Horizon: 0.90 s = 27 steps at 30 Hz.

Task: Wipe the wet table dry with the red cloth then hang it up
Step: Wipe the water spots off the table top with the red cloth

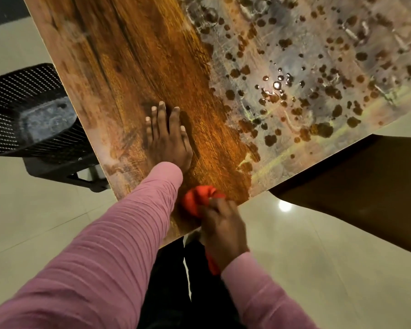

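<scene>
A wooden table (133,55) fills the upper view. Its right part carries a film of water with many droplets (294,74) and a lamp's glare. My left hand (169,136) lies flat on the smooth brown strip near the table's near corner, fingers spread, holding nothing. My right hand (223,226) is at the table's near edge, closed around a bunched red cloth (197,200). Part of the cloth rests on the tabletop, and a tail of it hangs below my wrist. Pink sleeves cover both arms.
A black mesh chair (29,115) stands to the left of the table, close to its edge. Pale glossy floor tiles (318,257) surround the table. The table's shadow lies on the floor at the right. My dark trousers show below the edge.
</scene>
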### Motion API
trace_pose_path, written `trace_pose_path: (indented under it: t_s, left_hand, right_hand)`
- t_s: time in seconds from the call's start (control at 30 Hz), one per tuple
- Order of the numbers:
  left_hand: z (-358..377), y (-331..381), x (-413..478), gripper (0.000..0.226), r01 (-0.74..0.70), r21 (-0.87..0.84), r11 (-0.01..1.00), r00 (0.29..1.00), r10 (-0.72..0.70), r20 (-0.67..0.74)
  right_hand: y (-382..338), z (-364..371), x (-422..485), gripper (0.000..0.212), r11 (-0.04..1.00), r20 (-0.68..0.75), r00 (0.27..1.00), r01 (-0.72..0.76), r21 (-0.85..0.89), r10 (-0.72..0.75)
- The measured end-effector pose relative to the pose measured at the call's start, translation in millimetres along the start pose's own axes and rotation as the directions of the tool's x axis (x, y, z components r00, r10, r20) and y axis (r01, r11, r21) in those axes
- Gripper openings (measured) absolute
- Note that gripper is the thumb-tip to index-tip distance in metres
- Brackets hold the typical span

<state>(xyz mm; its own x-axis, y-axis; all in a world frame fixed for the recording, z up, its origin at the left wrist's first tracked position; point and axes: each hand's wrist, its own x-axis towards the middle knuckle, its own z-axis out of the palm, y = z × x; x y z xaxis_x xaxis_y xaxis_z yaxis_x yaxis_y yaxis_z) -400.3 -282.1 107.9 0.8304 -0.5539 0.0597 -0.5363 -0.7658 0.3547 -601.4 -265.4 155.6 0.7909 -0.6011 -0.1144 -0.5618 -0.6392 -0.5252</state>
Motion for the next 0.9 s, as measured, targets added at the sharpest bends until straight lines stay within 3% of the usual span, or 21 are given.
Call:
trace_pose_path:
  t_s: [0.1, 0.2, 0.33, 0.47, 0.6, 0.7, 0.8, 0.9]
  left_hand:
    - [-1, 0, 1, 0.051, 0.007, -0.005, 1.000, 1.000, -0.007, 0.008]
    - [0, 0, 0, 0.052, 0.005, 0.006, 1.000, 1.000, -0.005, 0.002]
    - [1, 0, 0, 0.051, -0.004, -0.002, 1.000, 1.000, 0.004, -0.002]
    - [-1, -1, -1, 0.051, -0.017, -0.017, 1.000, 1.000, 0.018, 0.017]
    - [-2, 0, -2, 0.050, -0.044, -0.014, 0.999, 0.998, 0.045, 0.032]
    - [-3, -1, -2, 0.051, -0.059, -0.018, 0.998, 0.998, 0.060, 0.038]
    - [-4, 0, -2, 0.052, -0.057, -0.026, 0.998, 0.997, 0.058, 0.042]
    - [-5, 2, -2, 0.055, -0.072, -0.035, 0.997, 0.996, 0.074, 0.059]
  right_hand:
    - [-34, 24, -42, 0.024, 0.980, 0.181, 0.964, 0.185, 0.075, -0.196]
    - [-24, 18, -41, 0.022, 0.967, 0.198, 0.946, 0.252, 0.043, -0.256]
    - [16, -18, -15, 0.017, 0.996, 0.033, 0.997, 0.075, -0.055, -0.073]
    - [3, -14, -11, 0.029, 0.985, -0.060, 0.984, -0.171, -0.023, 0.169]
    - [-43, 15, -29, 0.025, 1.000, 0.111, 0.994, -0.009, 0.011, 0.008]
    - [-27, -1, -20, 0.026, 0.997, 0.129, 0.989, 0.075, -0.001, -0.075]
    - [14, -31, 8, 0.028, 0.992, -0.016, 0.994, -0.111, -0.057, 0.111]
    - [53, -53, 44, 0.029, 0.955, -0.152, 0.950, -0.286, -0.079, 0.272]
